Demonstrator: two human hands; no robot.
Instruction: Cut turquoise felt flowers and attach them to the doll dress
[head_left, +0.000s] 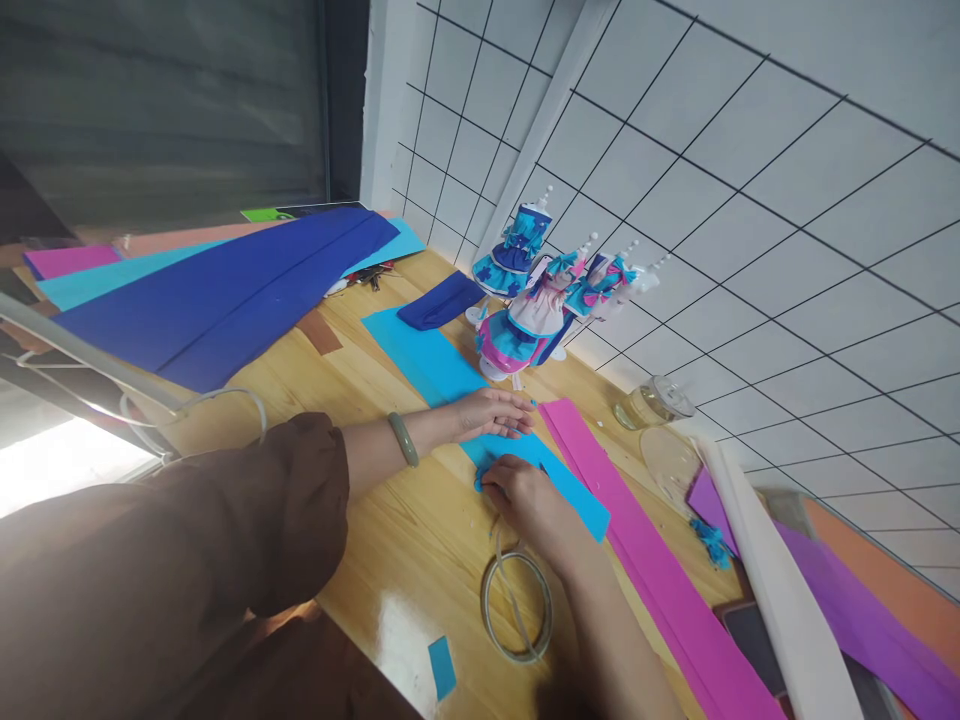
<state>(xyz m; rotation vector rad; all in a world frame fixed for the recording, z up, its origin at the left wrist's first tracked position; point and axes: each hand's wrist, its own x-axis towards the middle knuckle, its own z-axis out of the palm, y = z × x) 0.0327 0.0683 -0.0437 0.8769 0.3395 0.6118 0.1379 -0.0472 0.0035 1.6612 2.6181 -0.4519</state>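
Observation:
My left hand [495, 412], with a jade-green bangle [403, 440] on the wrist, lies over a long bright blue strip [427, 355] that looks like crepe paper. Its fingers are stretched out and loosely together, and I see nothing gripped in them. Just nearer to me, my right hand [529, 495] is closed in a pinch on a small blue paper piece [480, 478] at the strip's near edge. The fingers partly hide this piece. Below that hand a roll of tape [487, 615] rests on the wooden table, a loose length curling up from it.
Several miniature dress forms in paper dresses [525, 320] stand by the tiled wall. Pink paper [645, 560] stretches along the right, near a glass jar [652, 402]. Dark blue paper [247, 290] covers the back left. A blue scrap [442, 668] lies in front.

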